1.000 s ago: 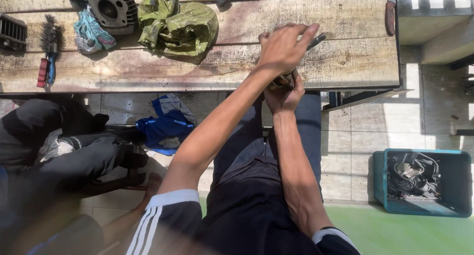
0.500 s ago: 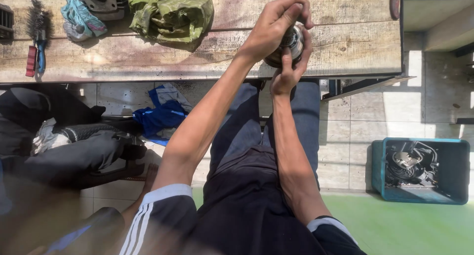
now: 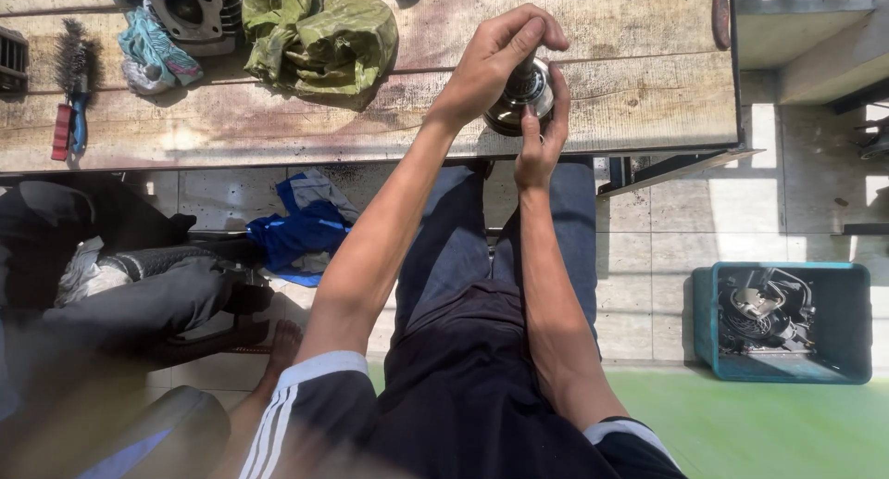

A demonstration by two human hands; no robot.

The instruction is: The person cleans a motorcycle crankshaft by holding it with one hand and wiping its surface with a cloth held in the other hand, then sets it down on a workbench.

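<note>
Wooden workbench, hands around metal part

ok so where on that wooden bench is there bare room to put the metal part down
Bare boards lie right of the hands, up to the wooden bench's right edge, and along the front edge between the wire brush and the left hand. The back left is crowded: green cloth, engine cylinder, teal rag.

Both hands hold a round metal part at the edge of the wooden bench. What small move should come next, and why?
Probably a small twist of the left hand, with the right hand holding steady. The left fingers pinch the top of the round metal part, while the right hand supports its lower side. The part is over the near edge of the wooden bench, so a firm grip seems wise.
</note>
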